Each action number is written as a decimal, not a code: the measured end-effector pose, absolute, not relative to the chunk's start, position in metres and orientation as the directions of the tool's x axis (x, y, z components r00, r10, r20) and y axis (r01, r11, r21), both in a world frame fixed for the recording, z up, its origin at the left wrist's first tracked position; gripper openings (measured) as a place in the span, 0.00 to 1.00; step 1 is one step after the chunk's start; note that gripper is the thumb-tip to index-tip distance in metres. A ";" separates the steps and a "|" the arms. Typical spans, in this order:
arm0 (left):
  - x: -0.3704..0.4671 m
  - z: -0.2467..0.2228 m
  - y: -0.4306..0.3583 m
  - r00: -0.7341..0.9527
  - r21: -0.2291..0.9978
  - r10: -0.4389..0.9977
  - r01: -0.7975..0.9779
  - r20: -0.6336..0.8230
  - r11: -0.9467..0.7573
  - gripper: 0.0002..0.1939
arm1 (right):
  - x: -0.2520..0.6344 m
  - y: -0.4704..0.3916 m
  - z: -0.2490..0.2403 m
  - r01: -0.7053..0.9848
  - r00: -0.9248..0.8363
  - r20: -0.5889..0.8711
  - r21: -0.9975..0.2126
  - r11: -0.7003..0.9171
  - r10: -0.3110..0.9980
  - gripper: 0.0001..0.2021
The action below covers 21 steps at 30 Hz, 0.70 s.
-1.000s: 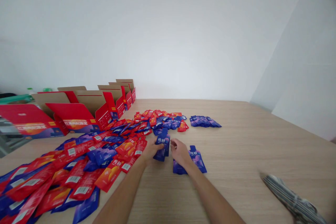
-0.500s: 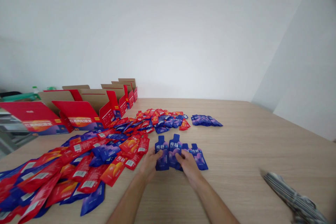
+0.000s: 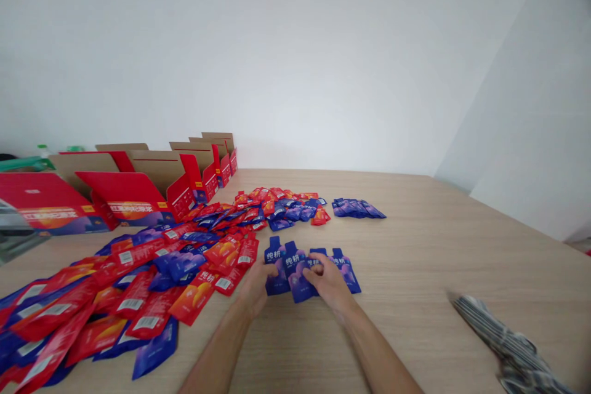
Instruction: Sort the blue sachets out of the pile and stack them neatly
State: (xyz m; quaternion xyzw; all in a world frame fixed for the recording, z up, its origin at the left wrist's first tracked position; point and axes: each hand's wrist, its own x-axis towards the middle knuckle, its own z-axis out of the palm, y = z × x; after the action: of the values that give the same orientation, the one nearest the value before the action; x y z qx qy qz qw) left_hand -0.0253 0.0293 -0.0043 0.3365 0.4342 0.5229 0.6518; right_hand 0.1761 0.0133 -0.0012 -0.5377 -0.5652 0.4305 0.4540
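Several blue-purple spouted pouches lie fanned in an overlapping row on the table in front of me. My left hand pinches the leftmost blue pouch by its left edge, thumb on top. My right hand is closed on the right edge of the second blue pouch, which tilts and overlaps its left neighbour. Behind the right fingers, a third pouch is partly hidden. The rightmost pouch of the row rests just beyond that hand.
A large heap of red and blue pouches covers the left of the table. Open red cartons stand behind it. Farther back lies another fanned row of blue pouches. A striped cloth-like bundle sits at the front right.
The second pouch, in my right hand, has shifted left and lower against the first and now leans. More of the third pouch shows. The whole view has shifted slightly.
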 end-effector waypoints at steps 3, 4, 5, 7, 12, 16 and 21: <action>-0.026 -0.014 0.033 0.005 0.901 0.965 -0.357 -0.261 0.245 0.12 | 0.189 0.018 0.002 0.388 0.167 0.152 -0.918 0.077 0.974 0.23; -0.025 -0.017 0.033 0.003 0.899 0.962 -0.355 -0.272 0.255 0.14 | 0.192 0.020 0.002 0.464 0.184 0.181 -0.882 0.077 0.966 0.22; -0.024 -0.019 0.034 0.001 0.898 0.960 -0.353 -0.282 0.264 0.15 | 0.193 0.021 0.001 0.539 0.173 0.199 -0.839 0.076 0.965 0.20; -0.020 -0.021 0.033 0.000 0.895 0.956 -0.352 -0.292 0.273 0.19 | 0.191 0.022 -0.002 0.658 0.111 0.214 -0.748 0.089 0.971 0.17; -0.004 -0.023 0.030 0.018 0.927 0.976 -0.311 -0.215 0.210 0.22 | 0.177 0.019 -0.012 0.767 0.021 0.222 -0.629 0.127 0.975 0.12; 0.008 -0.027 0.030 -0.026 0.969 0.986 -0.190 -0.165 0.157 0.27 | 0.169 0.016 -0.017 0.822 -0.014 0.229 -0.551 0.141 0.973 0.12; 0.014 -0.033 0.033 -0.125 0.991 0.992 0.133 0.026 -0.009 0.28 | 0.169 0.013 -0.014 0.869 -0.042 0.227 -0.472 0.148 0.973 0.14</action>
State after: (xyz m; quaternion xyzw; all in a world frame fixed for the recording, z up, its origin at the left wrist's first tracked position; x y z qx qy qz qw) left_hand 0.0141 0.0330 -0.0326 0.5035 0.5585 0.5008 0.4287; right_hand 0.1685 0.0129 -0.0137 -0.6445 -0.7145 0.1031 0.2520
